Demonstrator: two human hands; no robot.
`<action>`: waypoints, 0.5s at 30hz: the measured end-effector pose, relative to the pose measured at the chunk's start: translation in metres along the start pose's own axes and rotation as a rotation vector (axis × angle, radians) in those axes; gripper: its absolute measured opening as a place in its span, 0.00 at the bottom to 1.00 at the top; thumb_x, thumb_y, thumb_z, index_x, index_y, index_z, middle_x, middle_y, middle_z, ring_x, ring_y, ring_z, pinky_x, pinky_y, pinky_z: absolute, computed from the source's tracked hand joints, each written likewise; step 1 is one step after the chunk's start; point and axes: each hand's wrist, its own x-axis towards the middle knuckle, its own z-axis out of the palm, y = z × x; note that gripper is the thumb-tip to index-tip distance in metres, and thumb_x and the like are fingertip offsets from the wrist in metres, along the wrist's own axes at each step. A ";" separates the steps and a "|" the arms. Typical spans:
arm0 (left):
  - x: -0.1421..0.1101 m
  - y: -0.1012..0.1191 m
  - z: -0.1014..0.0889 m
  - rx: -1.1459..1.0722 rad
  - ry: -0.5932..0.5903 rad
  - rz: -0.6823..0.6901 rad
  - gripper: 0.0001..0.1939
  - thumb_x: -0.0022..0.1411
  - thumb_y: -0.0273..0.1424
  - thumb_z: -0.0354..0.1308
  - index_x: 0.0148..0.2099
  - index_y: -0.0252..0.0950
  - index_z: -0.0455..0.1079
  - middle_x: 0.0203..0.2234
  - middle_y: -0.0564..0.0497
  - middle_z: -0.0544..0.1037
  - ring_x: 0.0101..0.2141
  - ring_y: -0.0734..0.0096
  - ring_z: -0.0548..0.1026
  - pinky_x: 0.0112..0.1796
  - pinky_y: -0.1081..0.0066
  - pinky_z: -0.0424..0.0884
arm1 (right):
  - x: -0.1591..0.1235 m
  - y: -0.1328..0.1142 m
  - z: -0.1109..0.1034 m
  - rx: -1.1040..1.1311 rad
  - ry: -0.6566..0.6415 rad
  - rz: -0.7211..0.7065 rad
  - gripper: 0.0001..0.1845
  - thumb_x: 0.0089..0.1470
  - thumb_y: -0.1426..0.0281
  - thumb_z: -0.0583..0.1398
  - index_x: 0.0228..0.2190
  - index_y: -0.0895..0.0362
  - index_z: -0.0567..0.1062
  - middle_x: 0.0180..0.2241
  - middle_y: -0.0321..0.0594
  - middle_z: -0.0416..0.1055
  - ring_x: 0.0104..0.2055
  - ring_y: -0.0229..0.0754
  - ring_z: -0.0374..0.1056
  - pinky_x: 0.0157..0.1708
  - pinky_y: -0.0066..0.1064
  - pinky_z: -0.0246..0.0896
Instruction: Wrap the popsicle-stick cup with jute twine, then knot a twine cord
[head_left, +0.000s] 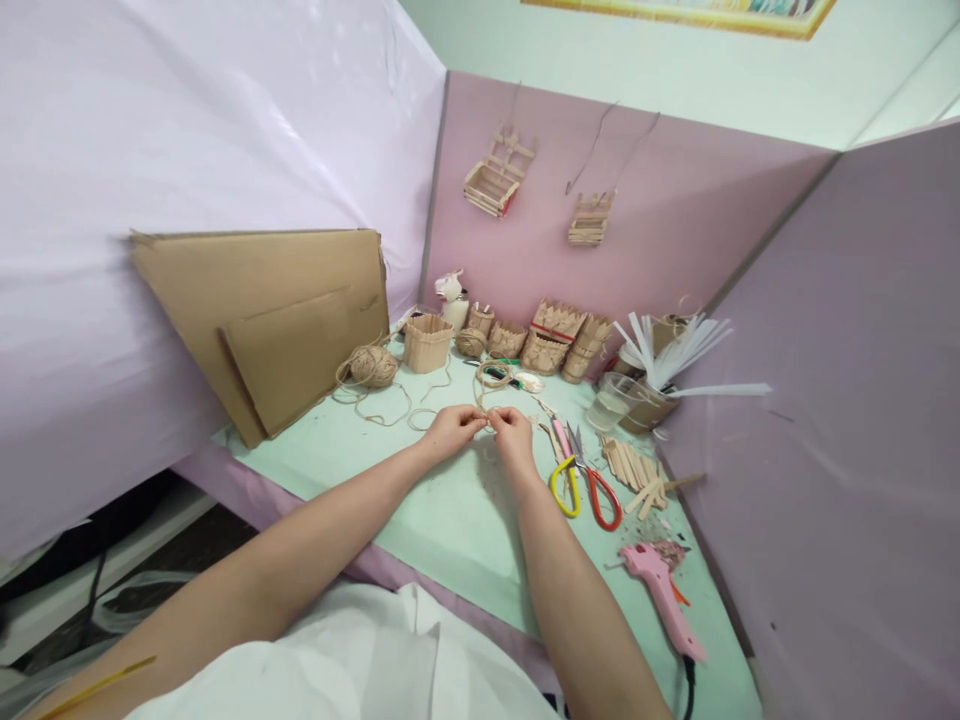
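Both hands meet over the middle of the pale green table [435, 520]. My left hand [452, 430] is closed in a pinch on a strand of twine [484, 385]. Close beside it, my right hand [511, 436] pinches the same twine, fingertips nearly touching the left ones. Loops of the twine rise beyond the fingers. A ball of twine [373, 367] lies to the left, with loose strands trailing over the table. Scissors [581, 475] with one yellow and one red handle lie open just right of my right hand.
A pink glue gun [664, 597] lies at the front right, near wooden sticks [635, 472]. Small stick baskets [427, 343] line the back. A plastic cup [611, 402] and white glue sticks [664, 350] stand at the right. Cardboard sheets [300, 340] lean at the left.
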 end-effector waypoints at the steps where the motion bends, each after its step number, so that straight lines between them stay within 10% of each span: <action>1: -0.001 0.001 0.001 0.026 -0.001 0.012 0.14 0.55 0.38 0.52 0.29 0.32 0.70 0.18 0.55 0.67 0.22 0.76 0.62 0.27 0.74 0.57 | 0.001 0.001 -0.001 -0.005 0.032 0.016 0.10 0.41 0.63 0.59 0.20 0.57 0.69 0.20 0.33 0.66 0.25 0.37 0.59 0.29 0.29 0.54; 8: -0.003 0.003 0.014 0.070 -0.087 0.027 0.11 0.55 0.35 0.51 0.24 0.34 0.64 0.16 0.57 0.66 0.21 0.77 0.61 0.26 0.75 0.57 | 0.013 0.008 -0.002 -0.145 0.324 -0.028 0.08 0.42 0.67 0.57 0.18 0.56 0.64 0.20 0.33 0.63 0.25 0.37 0.57 0.30 0.30 0.53; 15: -0.004 -0.001 0.015 -0.127 -0.088 -0.029 0.13 0.54 0.38 0.52 0.28 0.33 0.67 0.15 0.57 0.66 0.19 0.78 0.61 0.25 0.75 0.58 | 0.014 0.007 -0.007 -0.050 0.273 -0.068 0.09 0.42 0.64 0.58 0.20 0.57 0.66 0.20 0.32 0.63 0.25 0.36 0.57 0.29 0.29 0.54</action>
